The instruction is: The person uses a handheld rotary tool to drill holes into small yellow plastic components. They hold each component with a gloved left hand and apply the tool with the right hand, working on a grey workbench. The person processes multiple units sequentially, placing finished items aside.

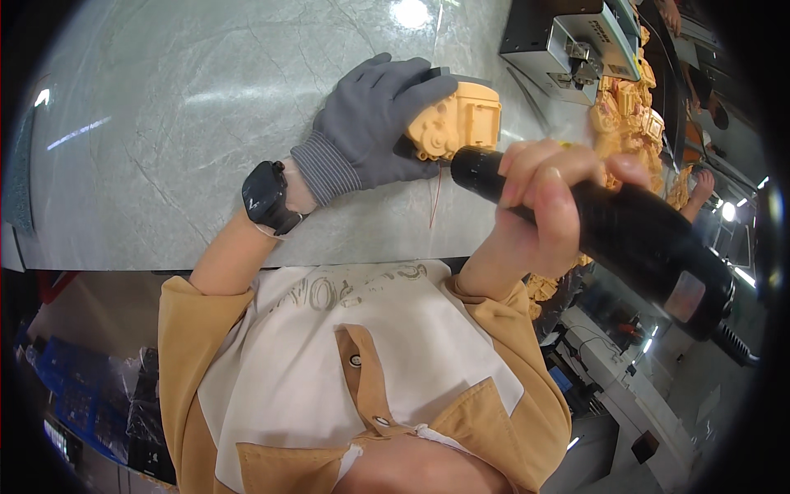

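The yellow casing point(477, 115) is seen just right of the upper centre of the frame, on the right side of the gloved left hand point(374, 119). It is gripped by that hand, with its left edge covered by the gloved fingers and its right part left exposed. To the lower right, a black tool point(646, 239) is grasped in the bare right hand point(555, 193), the fingers being wrapped around its body. The tool's front end is pointed up and left at the casing's lower edge; whether contact is made cannot be told. Below the casing, a thin red wire point(434, 206) is seen over the grey table point(197, 140). More yellow parts point(629, 115) are heaped at the upper right, below a metal box point(605, 37).
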The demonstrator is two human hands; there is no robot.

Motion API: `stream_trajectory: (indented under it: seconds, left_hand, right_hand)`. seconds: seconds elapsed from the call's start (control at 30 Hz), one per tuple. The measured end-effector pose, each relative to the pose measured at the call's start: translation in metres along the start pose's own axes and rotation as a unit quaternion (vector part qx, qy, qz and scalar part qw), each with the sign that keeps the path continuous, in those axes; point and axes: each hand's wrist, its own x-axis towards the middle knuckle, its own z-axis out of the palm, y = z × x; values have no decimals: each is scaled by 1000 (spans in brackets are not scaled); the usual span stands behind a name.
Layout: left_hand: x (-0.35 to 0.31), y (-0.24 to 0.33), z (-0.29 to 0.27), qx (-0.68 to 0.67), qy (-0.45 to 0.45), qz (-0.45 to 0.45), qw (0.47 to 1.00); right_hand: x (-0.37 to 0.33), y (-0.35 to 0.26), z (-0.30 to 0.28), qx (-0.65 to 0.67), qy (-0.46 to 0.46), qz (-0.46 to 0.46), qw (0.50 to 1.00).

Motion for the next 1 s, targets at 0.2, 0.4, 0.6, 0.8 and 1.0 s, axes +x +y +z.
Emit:
stream_trajectory:
  seconds: [0.2,0.4,0.6,0.8,1.0]
  left_hand:
    - [0,0,2,-26,0,-12,1000]
    - [-3,-3,3,-25,0,-18,1000]
    - [-5,-3,2,-36,4,-19,999]
    - [-3,0,-2,-26,0,-15,1000]
    - [5,-1,-2,-14,6,-9,1000]
  right_hand:
    - [1,-1,2,9,-28,-3,1000]
    - [5,12,-11,98,-136,-14,986]
    - [3,11,3,12,-94,5,995]
    - [-3,15,4,18,-52,-1,998]
    - [23,5,-45,120,144,-57,981]
